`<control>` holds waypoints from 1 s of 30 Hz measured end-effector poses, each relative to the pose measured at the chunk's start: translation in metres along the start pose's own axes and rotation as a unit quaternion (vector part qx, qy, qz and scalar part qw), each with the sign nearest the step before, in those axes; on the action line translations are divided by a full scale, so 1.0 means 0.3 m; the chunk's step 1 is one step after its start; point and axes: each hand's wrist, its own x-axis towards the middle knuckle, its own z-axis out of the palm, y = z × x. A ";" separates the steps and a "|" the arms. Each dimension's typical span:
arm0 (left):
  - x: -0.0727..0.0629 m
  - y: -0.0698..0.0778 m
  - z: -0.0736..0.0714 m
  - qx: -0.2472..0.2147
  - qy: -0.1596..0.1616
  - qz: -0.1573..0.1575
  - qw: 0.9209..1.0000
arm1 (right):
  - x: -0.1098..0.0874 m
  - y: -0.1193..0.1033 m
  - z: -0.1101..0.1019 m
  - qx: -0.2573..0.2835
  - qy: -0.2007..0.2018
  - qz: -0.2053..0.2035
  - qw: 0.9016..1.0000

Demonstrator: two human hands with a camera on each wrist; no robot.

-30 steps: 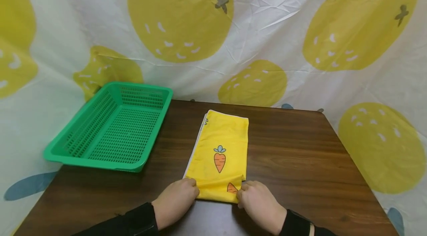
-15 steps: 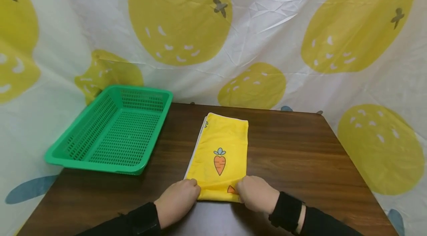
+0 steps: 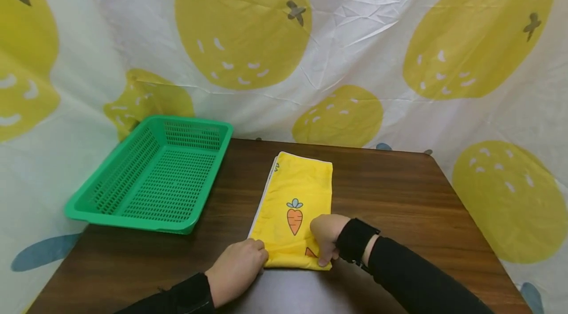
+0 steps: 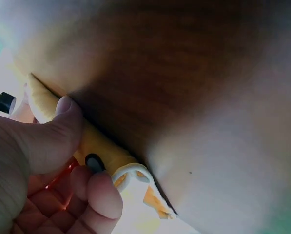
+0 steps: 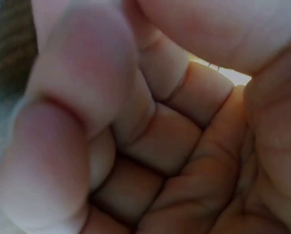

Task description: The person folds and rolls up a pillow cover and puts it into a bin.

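Since the earlier frame, the right hand is shifting farther up the right edge of the yellow cloth; whether it is gripping, I cannot tell. The cloth is lying folded on the table, the left hand pinching its near left corner. If the hands are pulling unevenly, the fold could skew.

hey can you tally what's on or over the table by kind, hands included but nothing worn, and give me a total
Green basket: 1
Folded yellow cloth: 1
Left hand plus right hand: 2
Total: 4
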 end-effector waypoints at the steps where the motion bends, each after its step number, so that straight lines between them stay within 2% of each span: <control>1: 0.001 -0.001 0.002 0.002 0.000 0.003 1.000 | 0.000 0.002 -0.002 0.006 -0.001 0.002 1.000; 7: 0.027 0.005 -0.014 0.035 -0.014 0.009 0.999 | 0.002 0.011 -0.001 0.009 0.012 -0.010 1.000; 9: 0.045 0.005 -0.025 0.039 -0.029 0.007 0.999 | -0.002 0.014 0.001 0.007 0.023 -0.017 1.000; 12: 0.077 -0.003 -0.032 0.045 -0.044 0.014 0.998 | -0.012 0.019 0.015 -0.002 0.055 -0.039 0.998; 15: 0.123 -0.037 -0.002 0.057 -0.057 0.031 0.996 | -0.031 0.019 0.044 -0.022 0.095 -0.070 0.993; 17: 0.158 -0.059 0.023 0.067 -0.071 0.035 0.995 | -0.048 0.022 0.073 -0.041 0.129 -0.096 0.986; 19: 0.193 -0.088 0.058 0.066 -0.083 0.040 0.994 | -0.067 0.025 0.108 -0.051 0.172 -0.123 0.976; 21: 0.212 -0.095 0.055 0.055 -0.106 0.030 0.992 | -0.088 0.029 0.144 -0.064 0.223 -0.154 0.960; 24: 0.224 -0.096 0.043 0.034 -0.120 0.021 0.992 | -0.122 0.035 0.198 -0.110 0.311 -0.202 0.922; 27: 0.209 -0.061 -0.020 0.023 -0.120 0.006 0.993 | -0.150 0.040 0.240 -0.163 0.368 -0.225 0.888; 28: 0.203 -0.051 -0.039 0.024 -0.116 0.006 0.993 | -0.156 0.042 0.250 -0.171 0.376 -0.229 0.881; 30: 0.192 -0.031 -0.073 0.020 -0.110 0.005 0.994 | -0.162 0.046 0.264 -0.171 0.378 -0.233 0.880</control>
